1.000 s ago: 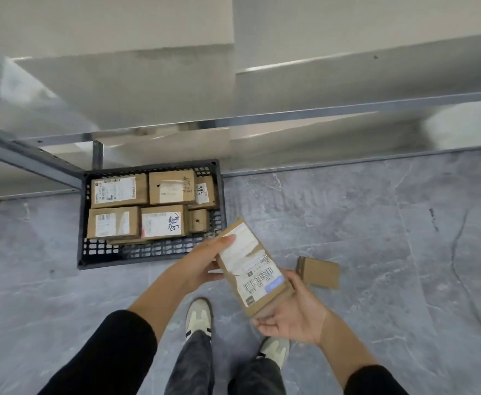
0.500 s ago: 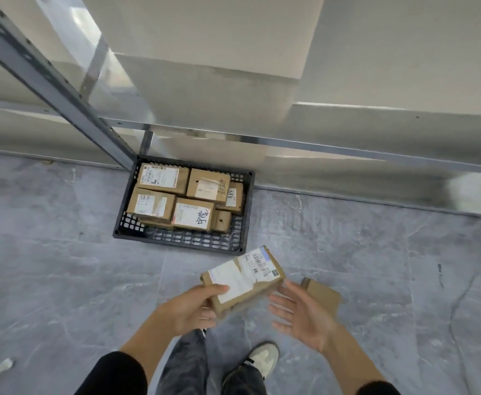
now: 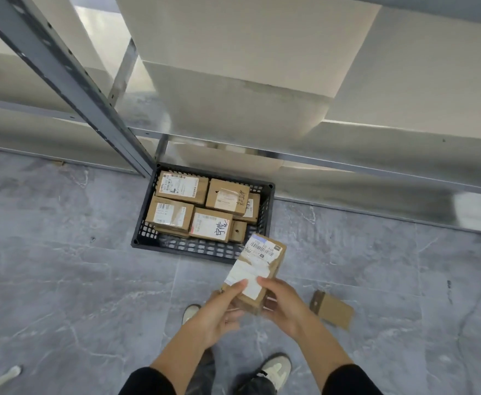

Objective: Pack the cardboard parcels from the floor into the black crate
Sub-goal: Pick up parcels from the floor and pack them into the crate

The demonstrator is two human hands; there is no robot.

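I hold a cardboard parcel (image 3: 262,262) with white labels and a barcode in front of me, just before the crate's near right corner. My left hand (image 3: 222,312) grips its near left end and my right hand (image 3: 283,305) grips its near right end. The black lattice crate (image 3: 199,249) stands on the grey floor against the shelving and holds several labelled parcels (image 3: 181,185) packed in rows. One more small brown parcel (image 3: 333,309) lies on the floor to the right of my hands.
A grey metal shelf upright (image 3: 71,81) slants down to the crate's far left corner, with shelf boards and a rail (image 3: 376,166) behind the crate. My shoes (image 3: 273,369) stand on the tiled floor below my hands. A white stick (image 3: 3,377) lies bottom left.
My right hand, open beside the parcel half a second ago, has closed on it. The parcel has turned so its barcode end points toward the crate. The view has shifted.
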